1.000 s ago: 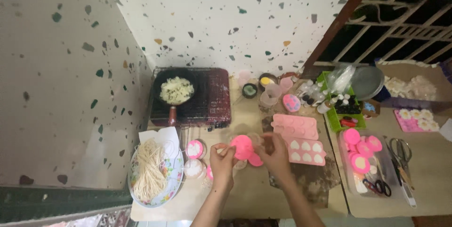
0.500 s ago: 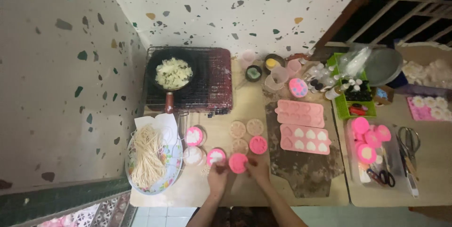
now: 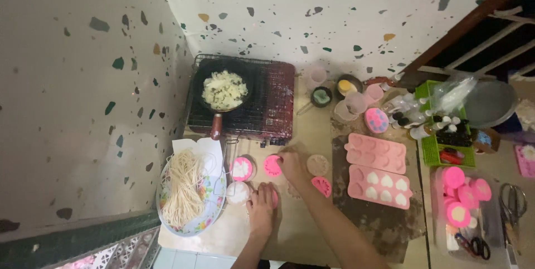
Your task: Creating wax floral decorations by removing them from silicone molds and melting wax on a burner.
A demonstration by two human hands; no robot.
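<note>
My left hand (image 3: 261,209) lies flat, fingers together, on a pink round mould (image 3: 273,197) near the counter (image 3: 234,235) front edge. My right hand (image 3: 292,164) touches a second pink mould (image 3: 272,165) beyond it with loosely curled fingers. Bare counter lies only behind the left hand; the noodle plate (image 3: 189,195) crowds its outer side, and heart mould trays (image 3: 379,182) crowd the right. Half a second ago both hands pinched one mould together.

A clear plastic bag (image 3: 454,93) is seen above the green basket (image 3: 432,152). Small white bottles (image 3: 423,121), black-capped, are grouped inside it.
</note>
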